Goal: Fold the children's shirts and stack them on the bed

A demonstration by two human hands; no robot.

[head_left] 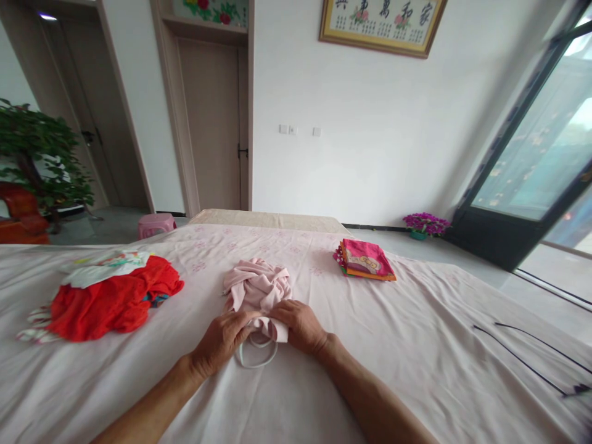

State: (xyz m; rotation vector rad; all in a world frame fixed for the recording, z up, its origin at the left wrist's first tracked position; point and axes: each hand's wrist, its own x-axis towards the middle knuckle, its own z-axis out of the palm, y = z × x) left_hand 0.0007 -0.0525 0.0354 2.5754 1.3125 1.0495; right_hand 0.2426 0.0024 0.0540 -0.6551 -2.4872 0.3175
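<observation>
A crumpled pale pink garment (256, 285) lies in the middle of the cloth-covered surface. A white cord (258, 366) hangs out of its near end in a loop. My left hand (224, 340) pinches the garment's near left edge, its fingertips partly hidden in the fabric. On the opposite side, my right hand (300, 324) is closed on the near right edge, fingers bent over the cloth. Both hands rest low, close to the sheet, with the cord loop between them.
To the left lies a loose heap of red clothing (113, 299) with a white printed piece (108, 268) on top. A folded stack of pink and orange clothes (365, 259) sits at the right. Thin black cords (522, 361) lie near the right edge. A pink stool (156, 225) stands beyond.
</observation>
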